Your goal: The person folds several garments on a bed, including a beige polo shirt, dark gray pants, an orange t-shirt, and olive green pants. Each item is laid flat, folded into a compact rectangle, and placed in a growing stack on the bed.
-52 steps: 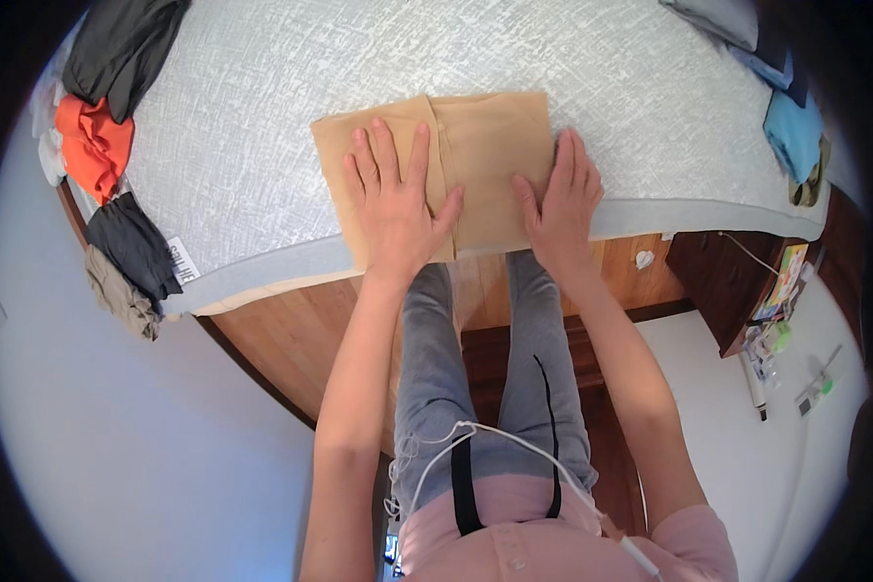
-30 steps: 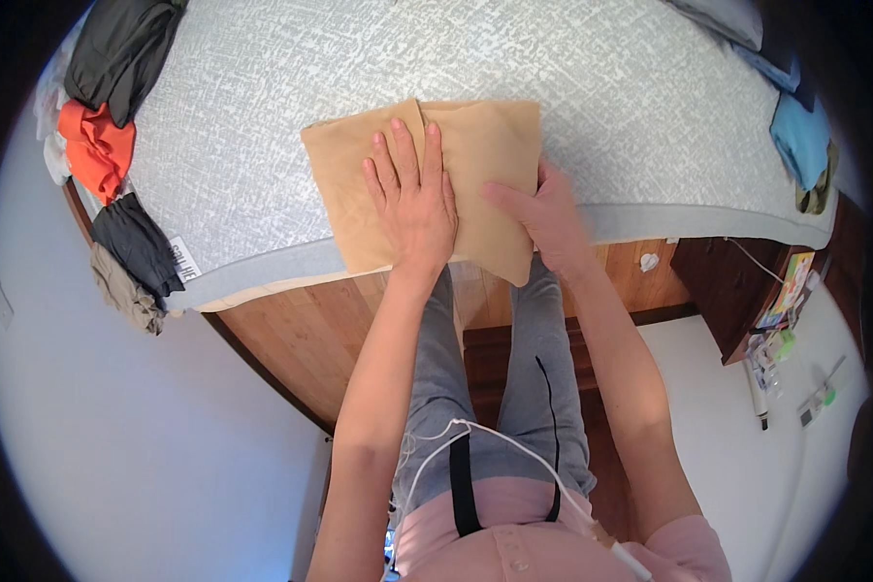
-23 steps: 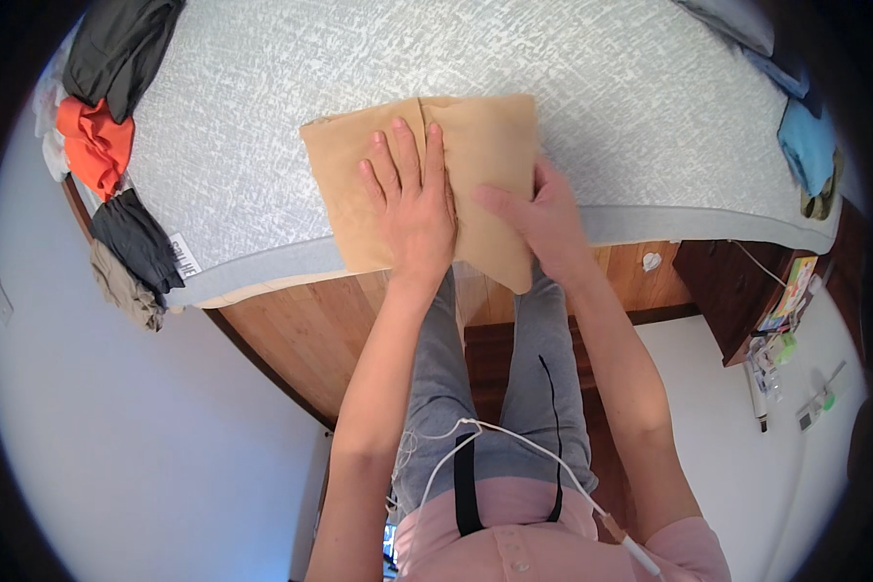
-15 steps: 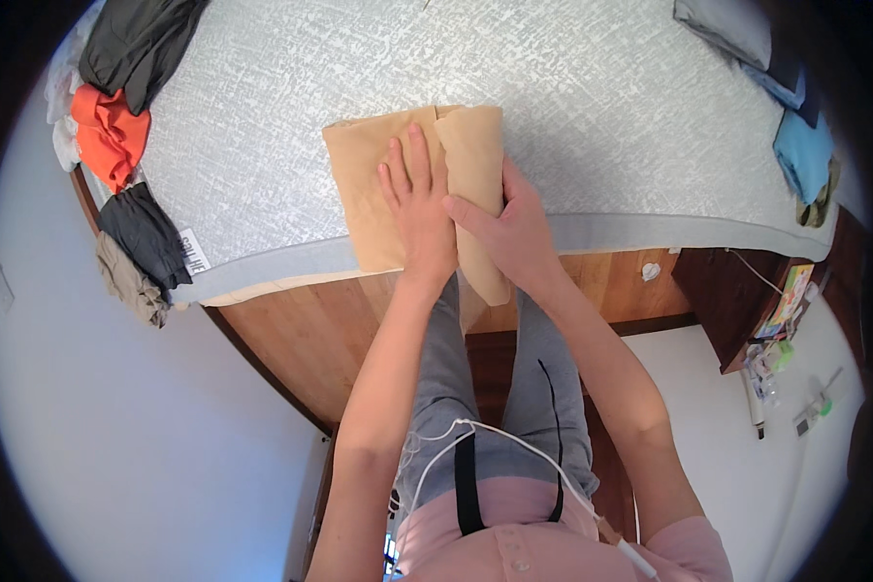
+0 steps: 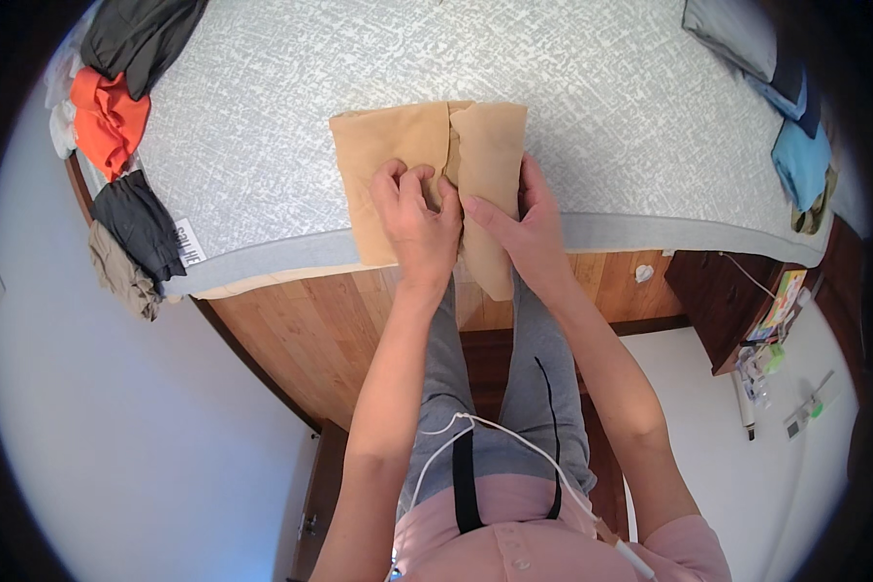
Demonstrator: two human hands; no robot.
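A folded tan garment lies at the near edge of the bed, its lower part hanging over the side. Its right side is doubled into a narrow flap that overlaps the wider left panel. My left hand rests on the panel with fingers bent, index finger and thumb drawn together on the cloth by the flap's inner edge. With the thumb on top and fingers round the outer side, my right hand grips the flap. The fingertips underneath are hidden.
A grey patterned sheet covers the bed. Dark clothes and an orange garment lie along the left edge; folded blue clothes are stacked at the right. A dark wooden cabinet stands at the lower right. White cable crosses my front.
My left hand's fingers have gone from stretched flat to bent on the cloth. The flap has shifted slightly right with my right hand, and a gap shows along its inner edge.
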